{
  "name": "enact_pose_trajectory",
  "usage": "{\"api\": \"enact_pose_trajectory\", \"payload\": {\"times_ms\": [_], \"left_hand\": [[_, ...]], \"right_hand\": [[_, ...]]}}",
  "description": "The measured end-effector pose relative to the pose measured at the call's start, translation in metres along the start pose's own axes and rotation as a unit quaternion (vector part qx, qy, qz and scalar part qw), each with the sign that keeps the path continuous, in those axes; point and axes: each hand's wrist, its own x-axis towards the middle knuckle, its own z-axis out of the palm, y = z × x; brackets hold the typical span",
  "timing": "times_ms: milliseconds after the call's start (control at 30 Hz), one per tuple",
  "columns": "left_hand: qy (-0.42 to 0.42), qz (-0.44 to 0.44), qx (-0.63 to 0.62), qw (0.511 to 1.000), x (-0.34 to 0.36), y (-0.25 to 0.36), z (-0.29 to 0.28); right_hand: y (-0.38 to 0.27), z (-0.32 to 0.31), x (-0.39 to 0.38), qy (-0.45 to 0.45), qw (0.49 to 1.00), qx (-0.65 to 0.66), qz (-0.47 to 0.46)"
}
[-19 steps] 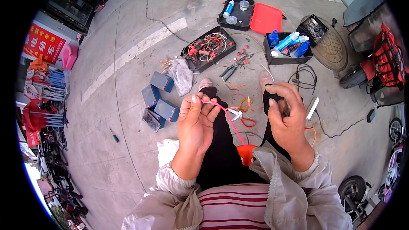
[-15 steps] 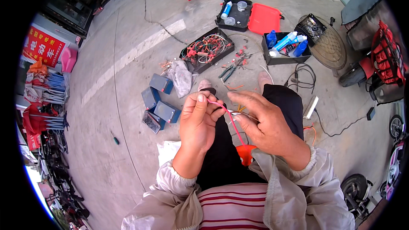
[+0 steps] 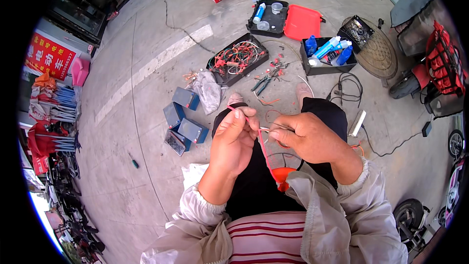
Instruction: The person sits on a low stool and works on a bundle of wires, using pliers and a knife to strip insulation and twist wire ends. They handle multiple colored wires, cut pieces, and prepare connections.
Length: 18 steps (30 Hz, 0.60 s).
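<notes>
My left hand [image 3: 232,142] is closed, with a thin pink-red wire [image 3: 264,149] pinched between thumb and fingers. One end of the wire pokes out past the fingertips to the upper left. From the hand it runs down to an orange-red object [image 3: 282,178] between my legs, partly covered by my jacket. My right hand [image 3: 312,137] is closed too, its thumb and forefinger gripping a thin wire with a pale end [image 3: 264,129]. That end touches or nearly touches the left fingertips; the exact contact is too small to tell.
Ahead on the concrete lie a black tray of tangled wires [image 3: 238,63], pliers [image 3: 266,82], and a bin of blue and white bottles [image 3: 328,63]. Blue-grey battery blocks [image 3: 192,130] stand left. An open red-black case [image 3: 302,22] sits farther off. A white power strip [image 3: 357,123] lies right.
My right hand has gone from spread fingers to a pinch on the thin wire. My left hand has shifted slightly, and the pink-red wire's end now shows beyond its fingertips.
</notes>
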Motion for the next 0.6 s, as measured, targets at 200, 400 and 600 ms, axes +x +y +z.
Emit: {"api": "enact_pose_trajectory", "payload": {"times_ms": [200,400,600], "left_hand": [[-0.014,-0.037,-0.158,0.987,0.005,0.000,0.002],[0.003,-0.076,-0.164,0.984,0.004,-0.013,0.011],[0.023,-0.104,-0.278,0.955,-0.014,-0.002,0.017]], "right_hand": [[0.015,-0.006,-0.005,-0.020,0.946,0.320,-0.037],[0.021,0.032,-0.001,-0.024,0.737,0.673,-0.061],[0.027,0.035,-0.002,-0.078,0.781,0.618,-0.049]]}}
